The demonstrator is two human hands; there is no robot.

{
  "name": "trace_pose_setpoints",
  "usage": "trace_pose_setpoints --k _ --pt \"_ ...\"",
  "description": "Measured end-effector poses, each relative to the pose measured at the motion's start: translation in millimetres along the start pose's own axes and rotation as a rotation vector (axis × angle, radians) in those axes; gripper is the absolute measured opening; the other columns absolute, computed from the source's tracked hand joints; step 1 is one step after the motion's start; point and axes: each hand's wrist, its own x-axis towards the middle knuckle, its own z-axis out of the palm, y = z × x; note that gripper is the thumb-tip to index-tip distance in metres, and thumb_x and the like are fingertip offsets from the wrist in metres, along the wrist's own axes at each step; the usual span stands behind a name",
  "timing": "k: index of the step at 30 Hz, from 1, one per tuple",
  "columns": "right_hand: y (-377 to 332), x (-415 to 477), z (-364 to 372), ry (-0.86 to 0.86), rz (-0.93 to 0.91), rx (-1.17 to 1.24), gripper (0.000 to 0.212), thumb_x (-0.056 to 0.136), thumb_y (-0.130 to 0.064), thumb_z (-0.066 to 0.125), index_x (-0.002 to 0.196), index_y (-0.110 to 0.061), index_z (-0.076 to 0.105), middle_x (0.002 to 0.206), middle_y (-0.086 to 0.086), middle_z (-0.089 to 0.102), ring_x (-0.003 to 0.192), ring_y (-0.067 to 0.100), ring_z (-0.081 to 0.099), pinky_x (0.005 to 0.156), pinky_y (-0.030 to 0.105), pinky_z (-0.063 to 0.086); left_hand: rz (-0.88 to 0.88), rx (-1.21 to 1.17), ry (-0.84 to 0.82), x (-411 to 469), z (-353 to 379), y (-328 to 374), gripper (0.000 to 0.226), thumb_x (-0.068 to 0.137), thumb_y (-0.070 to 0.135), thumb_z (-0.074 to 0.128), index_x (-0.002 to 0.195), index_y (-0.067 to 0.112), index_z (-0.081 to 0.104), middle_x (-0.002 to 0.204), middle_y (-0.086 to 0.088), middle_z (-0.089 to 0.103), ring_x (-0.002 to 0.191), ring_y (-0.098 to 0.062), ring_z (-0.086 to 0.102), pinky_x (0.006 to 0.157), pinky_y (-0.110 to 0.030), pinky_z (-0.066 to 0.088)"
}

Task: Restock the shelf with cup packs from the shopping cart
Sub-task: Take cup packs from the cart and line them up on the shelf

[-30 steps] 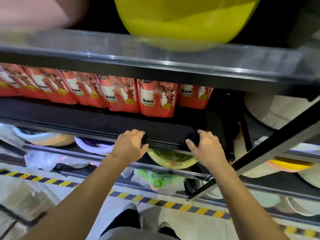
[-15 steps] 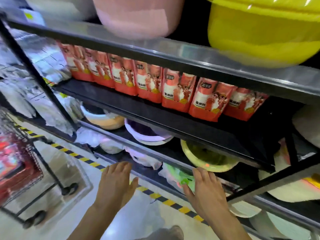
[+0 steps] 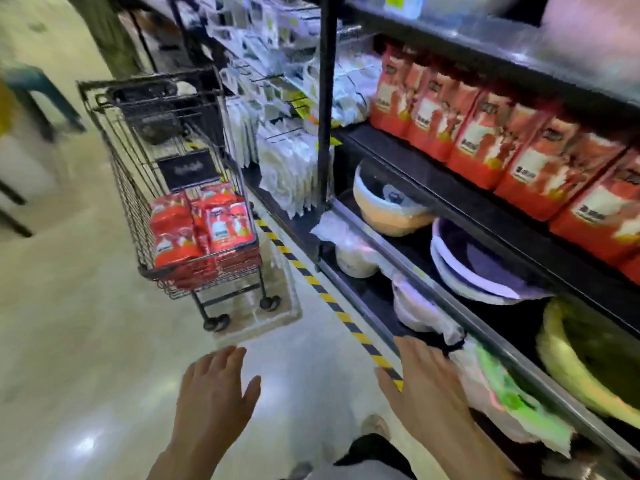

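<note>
Off to my left the pale, glossy floor (image 3: 69, 323) runs back down the aisle. The wire shopping cart (image 3: 138, 188) stands on it, parked just beside the shelving. Its near end holds red cup packs (image 3: 204, 230) standing upright, pressed against each other.

My left hand (image 3: 214, 393) hangs low over the floor, palm down. Its fingers (image 3: 221, 358) are straight, slightly spread and hold nothing. It is well short of the cart.

A yellow-and-black striped tape (image 3: 332, 306) runs along the floor at the foot of the shelving, between my hands.

My right hand (image 3: 426, 386) is also palm down, fingers (image 3: 419, 351) loose and apart, empty. It hovers near the lower ledge, where bagged goods (image 3: 502, 403) poke out.

Further right, the black shelf (image 3: 467, 216) carries a long row of packs (image 3: 502, 140) like those in the cart, set upright side by side near its back. Under it sit a cream basin (image 3: 388, 209), a purple basin (image 3: 478, 268) and a yellow-green basin (image 3: 588, 358).
</note>
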Motion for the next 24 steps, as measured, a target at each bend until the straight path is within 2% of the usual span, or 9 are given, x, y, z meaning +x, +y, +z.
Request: trace_pose_setpoints --k 3,8,13,16,20,24 --pt "-34.8 18.0 0.7 -0.021 -0.072 0.022 0.063 0.104 -0.063 0.033 0.156 -0.028 0.03 0.159 -0.01 0.039 0.144 0.018 0.038 0.118 0.033 0.031 -0.122 -0.029 0.013 10.9 -7.4 -36.1 0.063 0.1 0.057 0.052 0.155 0.027 0.048 0.158 0.007 0.05 0.146 -0.022 0.046 0.12 -0.036 0.034" --pt "-88.2 78.7 -5.2 -0.051 -0.158 0.037 0.069 0.105 -0.065 0.031 0.162 -0.027 0.023 0.166 -0.011 0.029 0.151 0.016 0.029 0.125 0.031 0.022 -0.273 -0.047 0.007 47.2 -19.9 -81.2 0.059 0.096 0.051 0.063 0.148 0.023 0.057 0.151 0.003 0.058 0.14 -0.027 0.053 0.116 -0.04 0.04" --pt "-145.9 169.0 -17.1 -0.06 -0.249 0.077 0.067 0.104 -0.066 0.032 0.161 -0.03 0.025 0.165 -0.014 0.03 0.148 0.014 0.03 0.122 0.031 0.026 -0.387 -0.032 0.008 104.9 -39.2 -127.4 0.061 0.097 0.055 0.059 0.15 0.026 0.054 0.154 0.006 0.055 0.142 -0.023 0.05 0.118 -0.037 0.039" --pt "-183.2 226.4 -34.7 -0.075 -0.277 0.086 0.068 0.105 -0.065 0.03 0.162 -0.028 0.024 0.166 -0.012 0.028 0.149 0.015 0.03 0.122 0.031 0.026 -0.461 -0.05 0.016 143.9 -57.6 -153.8 0.059 0.094 0.05 0.067 0.145 0.021 0.061 0.148 0.003 0.062 0.137 -0.027 0.056 0.114 -0.041 0.043" --pt "-237.9 298.6 -58.1 -0.07 -0.333 0.068 0.059 0.105 -0.06 0.036 0.155 -0.029 0.032 0.16 -0.011 0.036 0.144 0.016 0.036 0.119 0.03 0.028 -0.487 -0.068 0.031 207.6 -71.6 -183.9 0.055 0.093 0.046 0.062 0.136 0.013 0.068 0.139 -0.006 0.069 0.129 -0.035 0.062 0.109 -0.047 0.048" --pt "-287.0 352.1 -73.3 -0.092 -0.348 0.031 0.054 0.106 -0.055 0.04 0.151 -0.027 0.037 0.151 -0.005 0.044 0.138 0.02 0.041 0.114 0.033 0.035 -0.448 -0.084 -0.019 269.2 -85.6 -205.3 0.056 0.094 0.045 0.068 0.142 0.016 0.063 0.143 -0.004 0.065 0.131 -0.032 0.059 0.107 -0.044 0.048"
